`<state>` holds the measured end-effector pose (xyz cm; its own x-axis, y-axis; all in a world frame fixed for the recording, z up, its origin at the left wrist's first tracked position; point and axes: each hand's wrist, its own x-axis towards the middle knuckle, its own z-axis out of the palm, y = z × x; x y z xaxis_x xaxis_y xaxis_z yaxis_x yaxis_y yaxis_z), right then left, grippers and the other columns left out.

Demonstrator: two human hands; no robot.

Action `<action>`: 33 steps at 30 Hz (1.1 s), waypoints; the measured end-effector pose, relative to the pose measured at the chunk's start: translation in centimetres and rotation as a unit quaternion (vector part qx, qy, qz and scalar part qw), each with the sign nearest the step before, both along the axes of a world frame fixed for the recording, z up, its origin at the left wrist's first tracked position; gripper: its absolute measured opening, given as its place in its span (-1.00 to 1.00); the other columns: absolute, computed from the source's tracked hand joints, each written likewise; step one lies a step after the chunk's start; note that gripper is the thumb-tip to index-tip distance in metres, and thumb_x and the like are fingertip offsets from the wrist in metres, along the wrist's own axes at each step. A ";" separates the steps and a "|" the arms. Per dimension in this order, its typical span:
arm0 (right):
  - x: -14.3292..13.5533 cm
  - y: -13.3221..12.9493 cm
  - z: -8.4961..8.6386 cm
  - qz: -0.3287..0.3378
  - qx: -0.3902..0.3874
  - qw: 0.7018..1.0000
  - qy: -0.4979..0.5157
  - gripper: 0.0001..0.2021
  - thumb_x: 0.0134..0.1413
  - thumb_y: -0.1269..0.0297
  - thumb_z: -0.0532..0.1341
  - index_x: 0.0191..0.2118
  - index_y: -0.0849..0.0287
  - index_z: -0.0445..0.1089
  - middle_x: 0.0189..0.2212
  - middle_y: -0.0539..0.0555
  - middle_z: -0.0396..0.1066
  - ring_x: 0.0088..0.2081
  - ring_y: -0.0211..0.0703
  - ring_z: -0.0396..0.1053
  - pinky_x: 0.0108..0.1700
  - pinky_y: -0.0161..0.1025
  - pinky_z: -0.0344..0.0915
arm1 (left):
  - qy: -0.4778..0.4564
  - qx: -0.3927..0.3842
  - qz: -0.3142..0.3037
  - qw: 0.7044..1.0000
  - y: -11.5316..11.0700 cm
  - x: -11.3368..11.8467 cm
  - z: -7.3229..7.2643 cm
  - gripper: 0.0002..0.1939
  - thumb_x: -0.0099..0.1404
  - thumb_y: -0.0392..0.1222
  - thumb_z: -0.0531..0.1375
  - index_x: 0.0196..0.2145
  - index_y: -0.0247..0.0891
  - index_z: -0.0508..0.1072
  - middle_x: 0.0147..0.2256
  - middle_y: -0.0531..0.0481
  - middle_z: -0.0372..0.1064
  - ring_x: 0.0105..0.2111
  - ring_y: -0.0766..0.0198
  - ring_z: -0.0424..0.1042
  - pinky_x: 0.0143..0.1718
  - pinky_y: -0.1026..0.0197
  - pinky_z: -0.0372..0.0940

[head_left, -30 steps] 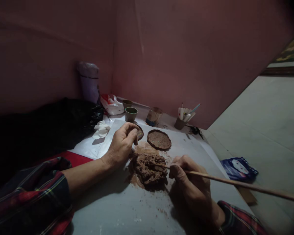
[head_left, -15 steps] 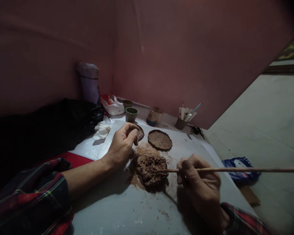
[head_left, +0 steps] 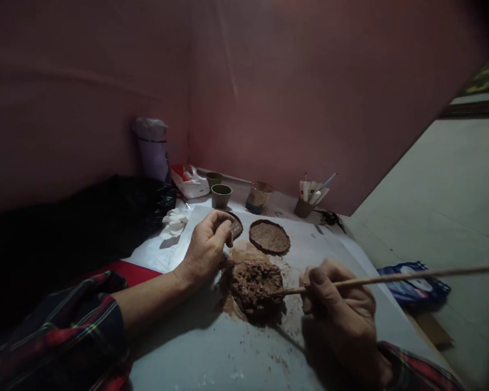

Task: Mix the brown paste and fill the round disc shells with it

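Observation:
A rough mound of wet brown clay-like paste (head_left: 255, 285) sits on the white work surface (head_left: 179, 347), with smears and crumbs around it. My right hand (head_left: 342, 304) is closed round a long thin wooden stick (head_left: 367, 279), whose left end touches the right side of the mound. Just behind and left of the mound hovers my left hand (head_left: 207, 241), fingers curled towards the thumb; what they hold, if anything, is hidden. Past its fingertips shows part of a dark-rimmed round piece (head_left: 237, 224). A second flat brown disc with a raised rim (head_left: 269, 237) lies behind the mound.
Along the back stand a green-rimmed cup (head_left: 221, 196), a stained clear cup (head_left: 259, 198) and a pot of pens and brushes (head_left: 308, 202). White gloves (head_left: 173, 224) and a black plastic bag (head_left: 89, 222) lie left. A blue packet (head_left: 415, 285) is on the floor at right.
The stick has tilted, its far right end rising while its left end dips a little at the mound. The whole view has shifted slightly. My left hand keeps its curled pose.

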<state>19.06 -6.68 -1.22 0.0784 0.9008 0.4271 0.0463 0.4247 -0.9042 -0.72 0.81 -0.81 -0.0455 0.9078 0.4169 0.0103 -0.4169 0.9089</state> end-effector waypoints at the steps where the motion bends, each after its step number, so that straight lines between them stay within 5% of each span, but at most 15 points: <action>1: 0.0 0.1 -0.1 0.011 -0.008 1.000 -0.025 -0.66 0.13 0.18 0.19 -0.61 0.16 0.22 -0.72 -0.07 0.20 -0.67 -0.36 0.10 -0.66 -0.37 -0.02 | 0.000 -0.001 -0.001 1.000 0.0 0.0 0.0 -0.92 0.23 -0.30 0.08 -0.38 -0.30 0.36 -0.53 0.11 0.29 -0.54 0.41 0.25 -0.45 0.32 0.17; 14: -0.1 0.2 -0.8 -0.065 0.054 0.990 -0.109 -0.71 0.15 0.24 0.19 -0.58 0.17 0.29 -0.70 -0.08 0.24 -0.65 -0.37 0.15 -0.62 -0.39 0.06 | -0.008 -0.003 -0.008 1.000 -0.1 0.1 0.1 -0.93 0.22 -0.30 0.08 -0.37 -0.31 0.36 -0.51 0.09 0.31 -0.55 0.41 0.25 -0.46 0.32 0.17; 20: -0.2 0.3 -0.4 -0.102 0.073 0.992 -0.015 -0.74 0.13 0.22 0.21 -0.56 0.16 0.31 -0.67 -0.06 0.28 -0.64 -0.35 0.15 -0.62 -0.38 0.07 | 0.008 -0.003 -0.005 1.000 -0.1 0.0 0.1 -0.92 0.24 -0.31 0.07 -0.37 -0.30 0.36 -0.50 0.09 0.32 -0.54 0.42 0.26 -0.45 0.32 0.17; 33: 0.1 0.7 -0.4 -0.034 0.037 0.988 -0.144 -0.66 0.16 0.17 0.16 -0.59 0.16 0.23 -0.67 -0.07 0.19 -0.61 -0.34 0.09 -0.58 -0.36 0.03 | -0.002 -0.006 -0.011 1.000 -0.1 0.2 0.1 -0.93 0.23 -0.31 0.08 -0.39 -0.30 0.34 -0.54 0.11 0.29 -0.58 0.42 0.24 -0.49 0.33 0.17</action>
